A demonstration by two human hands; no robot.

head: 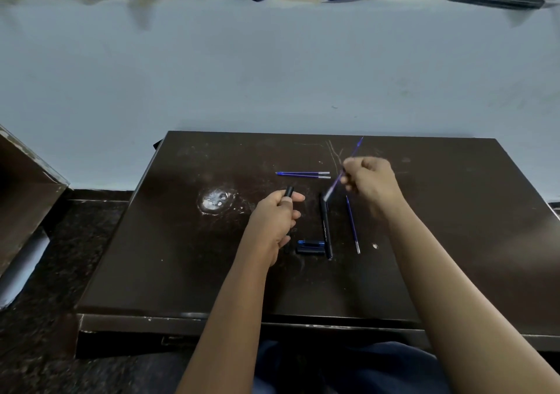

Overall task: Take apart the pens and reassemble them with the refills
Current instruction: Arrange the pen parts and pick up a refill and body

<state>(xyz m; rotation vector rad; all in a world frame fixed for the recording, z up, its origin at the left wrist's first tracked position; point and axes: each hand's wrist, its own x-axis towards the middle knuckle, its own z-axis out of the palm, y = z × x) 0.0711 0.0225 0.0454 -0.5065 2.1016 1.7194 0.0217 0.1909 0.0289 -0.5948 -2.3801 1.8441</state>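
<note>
While the left hand [277, 221] curls round a black plastic pen barrel [288, 192], the right hand [371, 181] pinches a thin blue refill [353, 151], tilted and blurred, above the dark brown table [181, 257]. Between the hands lie a long black pen [325, 227] and black-and-blue caps [310, 246]. A second blue refill [352, 225] lies just right of the pen, and two more blue refills [303, 175] lie side by side farther back.

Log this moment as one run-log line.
left hand: grips black barrel | right hand: pinches blue refill | desk: black pen, cap parts, refill pair, single refill
</note>
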